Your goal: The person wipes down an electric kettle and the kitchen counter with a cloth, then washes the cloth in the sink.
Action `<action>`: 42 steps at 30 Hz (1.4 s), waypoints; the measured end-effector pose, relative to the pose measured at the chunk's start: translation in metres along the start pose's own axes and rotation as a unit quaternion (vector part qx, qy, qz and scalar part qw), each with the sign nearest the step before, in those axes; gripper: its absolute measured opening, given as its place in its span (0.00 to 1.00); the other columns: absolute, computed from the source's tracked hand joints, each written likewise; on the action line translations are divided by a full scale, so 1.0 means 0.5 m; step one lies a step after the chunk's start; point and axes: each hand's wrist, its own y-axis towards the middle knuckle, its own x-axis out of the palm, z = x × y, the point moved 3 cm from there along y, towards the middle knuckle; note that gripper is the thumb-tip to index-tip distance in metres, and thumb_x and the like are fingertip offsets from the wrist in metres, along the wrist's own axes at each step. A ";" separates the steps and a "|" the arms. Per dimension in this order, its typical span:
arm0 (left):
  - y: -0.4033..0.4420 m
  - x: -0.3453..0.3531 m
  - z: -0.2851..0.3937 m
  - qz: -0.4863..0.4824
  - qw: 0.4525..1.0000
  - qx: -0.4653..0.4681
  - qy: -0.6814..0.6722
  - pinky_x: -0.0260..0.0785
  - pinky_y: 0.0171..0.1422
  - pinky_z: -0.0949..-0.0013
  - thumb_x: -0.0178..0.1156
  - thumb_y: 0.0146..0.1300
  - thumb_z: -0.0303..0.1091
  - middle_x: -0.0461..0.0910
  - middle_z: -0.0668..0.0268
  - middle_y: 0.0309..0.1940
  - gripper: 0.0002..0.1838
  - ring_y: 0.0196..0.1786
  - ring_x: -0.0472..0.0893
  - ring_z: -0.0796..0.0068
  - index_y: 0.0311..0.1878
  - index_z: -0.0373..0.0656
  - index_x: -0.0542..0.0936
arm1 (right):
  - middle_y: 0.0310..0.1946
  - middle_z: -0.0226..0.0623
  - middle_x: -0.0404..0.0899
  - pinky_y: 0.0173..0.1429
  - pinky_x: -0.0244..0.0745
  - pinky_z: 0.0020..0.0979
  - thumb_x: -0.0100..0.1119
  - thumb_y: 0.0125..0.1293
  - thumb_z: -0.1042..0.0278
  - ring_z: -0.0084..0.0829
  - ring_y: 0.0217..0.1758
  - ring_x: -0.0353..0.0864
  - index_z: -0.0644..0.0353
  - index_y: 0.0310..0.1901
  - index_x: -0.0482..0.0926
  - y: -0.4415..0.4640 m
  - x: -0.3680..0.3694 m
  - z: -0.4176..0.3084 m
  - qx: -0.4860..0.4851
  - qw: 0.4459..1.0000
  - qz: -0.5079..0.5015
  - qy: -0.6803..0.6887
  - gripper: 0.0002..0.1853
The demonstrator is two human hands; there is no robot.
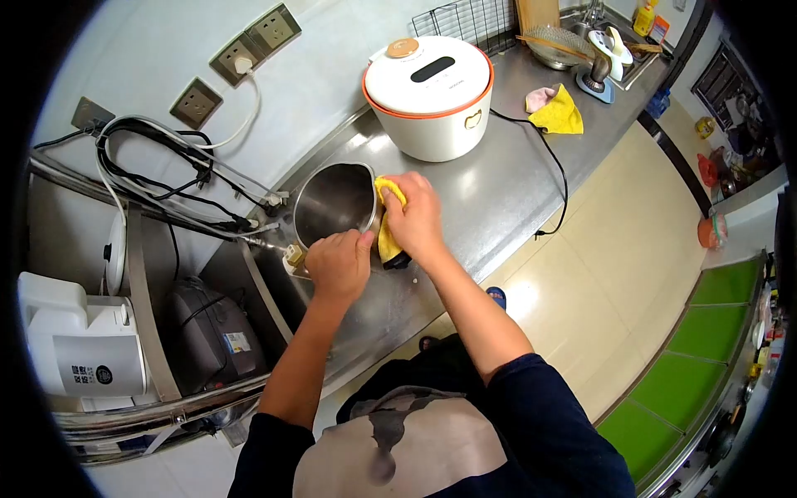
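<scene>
A metal pot with a dark interior stands open on the steel counter. My left hand is closed on the pot's near rim. In my right hand is a yellow cloth, pressed against the pot's right outer side. A dark piece shows below the cloth, by the pot. Behind and to the right of the pot sits a white rice cooker with an orange rim and a closed lid.
Wall sockets and bundled cables are at the left, above a shelf with a white appliance and a grey one. Another yellow cloth, a black cord, a strainer and a sink lie rightward.
</scene>
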 end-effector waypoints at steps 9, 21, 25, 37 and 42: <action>-0.004 -0.014 -0.039 0.026 0.999 -0.030 0.014 0.64 0.31 0.54 0.55 0.67 0.41 0.74 0.60 0.18 0.17 0.25 0.76 0.54 0.23 0.43 0.73 | 0.35 0.42 0.77 0.48 0.73 0.40 0.60 0.55 0.76 0.47 0.43 0.75 0.62 0.39 0.82 -0.056 0.019 -0.058 -0.088 0.996 0.007 -0.016 0.09; -0.008 -0.023 -0.063 0.075 0.993 -0.071 -0.052 0.62 0.29 0.53 0.55 0.68 0.40 0.71 0.58 0.16 0.19 0.22 0.73 0.52 0.21 0.42 0.71 | 0.35 0.41 0.77 0.45 0.73 0.41 0.61 0.51 0.77 0.46 0.42 0.75 0.62 0.38 0.81 -0.071 0.041 -0.099 -0.127 0.992 -0.016 -0.004 0.11; -0.012 -0.036 -0.067 0.055 0.995 -0.077 -0.041 0.62 0.29 0.53 0.55 0.68 0.40 0.71 0.57 0.16 0.19 0.22 0.73 0.52 0.21 0.41 0.71 | 0.35 0.40 0.76 0.44 0.73 0.41 0.60 0.52 0.77 0.46 0.41 0.75 0.61 0.37 0.81 -0.008 0.054 -0.079 -0.126 0.989 -0.005 -0.071 0.09; -0.026 -0.039 -0.070 0.061 0.995 -0.066 -0.044 0.62 0.29 0.54 0.56 0.67 0.38 0.71 0.58 0.16 0.18 0.22 0.73 0.52 0.21 0.42 0.71 | 0.36 0.40 0.74 0.43 0.72 0.41 0.59 0.49 0.78 0.45 0.41 0.74 0.61 0.39 0.80 -0.022 0.056 -0.094 -0.147 0.987 -0.022 -0.067 0.12; -0.029 -0.041 -0.059 0.059 0.997 -0.042 -0.026 0.62 0.29 0.54 0.56 0.67 0.38 0.71 0.57 0.16 0.18 0.22 0.73 0.51 0.21 0.41 0.71 | 0.36 0.43 0.76 0.46 0.72 0.40 0.61 0.52 0.80 0.47 0.42 0.74 0.63 0.40 0.80 -0.011 0.054 -0.091 -0.116 0.989 -0.029 -0.082 0.11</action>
